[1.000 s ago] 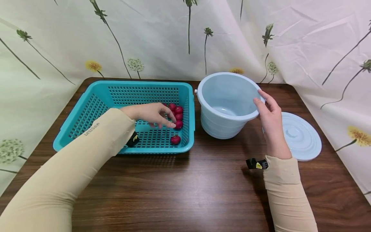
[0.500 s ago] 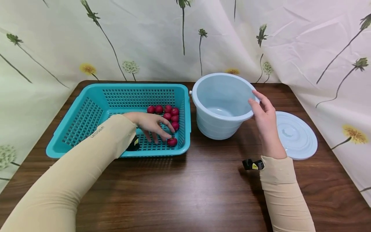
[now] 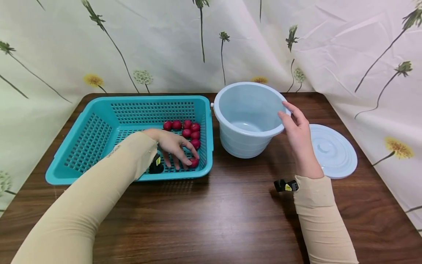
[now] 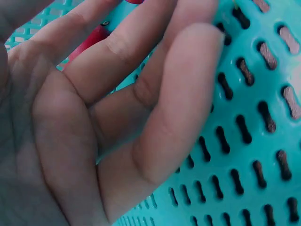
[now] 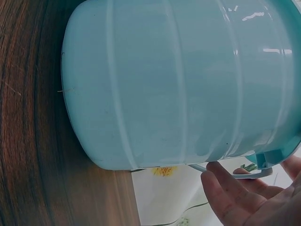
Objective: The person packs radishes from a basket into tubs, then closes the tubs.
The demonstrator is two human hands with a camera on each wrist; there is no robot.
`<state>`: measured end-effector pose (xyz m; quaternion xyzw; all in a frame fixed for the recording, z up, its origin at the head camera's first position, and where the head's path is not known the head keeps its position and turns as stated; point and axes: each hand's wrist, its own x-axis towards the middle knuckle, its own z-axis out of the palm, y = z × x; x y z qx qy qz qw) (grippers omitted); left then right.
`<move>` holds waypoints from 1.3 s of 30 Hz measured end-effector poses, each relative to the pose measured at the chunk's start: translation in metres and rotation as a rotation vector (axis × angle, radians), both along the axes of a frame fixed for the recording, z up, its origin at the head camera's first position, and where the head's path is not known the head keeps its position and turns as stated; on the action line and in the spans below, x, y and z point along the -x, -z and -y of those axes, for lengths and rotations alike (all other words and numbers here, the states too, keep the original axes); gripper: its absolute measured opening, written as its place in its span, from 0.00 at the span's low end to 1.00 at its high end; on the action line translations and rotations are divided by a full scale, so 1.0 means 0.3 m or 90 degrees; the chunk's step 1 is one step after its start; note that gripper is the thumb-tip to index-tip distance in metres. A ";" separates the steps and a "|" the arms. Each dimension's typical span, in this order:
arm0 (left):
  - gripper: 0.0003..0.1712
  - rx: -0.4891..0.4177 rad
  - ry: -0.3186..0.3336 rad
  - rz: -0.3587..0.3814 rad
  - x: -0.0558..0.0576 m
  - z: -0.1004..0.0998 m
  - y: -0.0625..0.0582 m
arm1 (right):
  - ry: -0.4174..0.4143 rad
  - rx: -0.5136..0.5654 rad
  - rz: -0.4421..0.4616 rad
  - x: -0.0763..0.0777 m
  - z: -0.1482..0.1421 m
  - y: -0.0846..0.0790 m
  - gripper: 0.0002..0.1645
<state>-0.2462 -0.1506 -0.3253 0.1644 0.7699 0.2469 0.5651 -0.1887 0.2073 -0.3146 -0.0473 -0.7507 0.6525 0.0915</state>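
In the head view my left hand (image 3: 173, 145) reaches down into a teal basket (image 3: 79, 176). Its thumb and index finger pinch a small red radish (image 3: 194, 162) at the basket's front right. Several more radishes (image 3: 186, 133) lie along the right side. The left wrist view shows curved fingers (image 4: 183, 94) over the slotted basket floor, with a red radish (image 4: 89, 43) partly hidden behind them. My right hand (image 3: 298, 134) holds the right rim of a light blue bucket (image 3: 244, 145), thumb over the rim and fingers outside. That bucket stands upright; its visible interior holds nothing.
A round light blue lid (image 3: 336, 156) lies flat on the dark wooden table (image 3: 230, 216), right of the bucket. Behind the table hangs a white cloth (image 3: 178, 44) printed with flowers. The basket's right wall stands close to the bucket.
My left hand has moved toward the front right of the basket and taken hold of the lone radish. My right hand stays on the bucket rim. The whole view has shifted slightly.
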 end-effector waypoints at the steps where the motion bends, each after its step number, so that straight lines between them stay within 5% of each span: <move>1: 0.30 0.000 -0.002 0.002 0.001 0.000 0.003 | -0.001 -0.002 0.000 0.000 -0.001 -0.001 0.30; 20: 0.26 -0.018 0.040 -0.011 0.006 0.003 0.001 | -0.009 -0.013 0.003 0.003 -0.009 0.000 0.30; 39: 0.26 -0.131 -0.029 -0.104 0.000 0.023 -0.090 | -0.023 -0.012 0.007 0.005 -0.010 0.000 0.30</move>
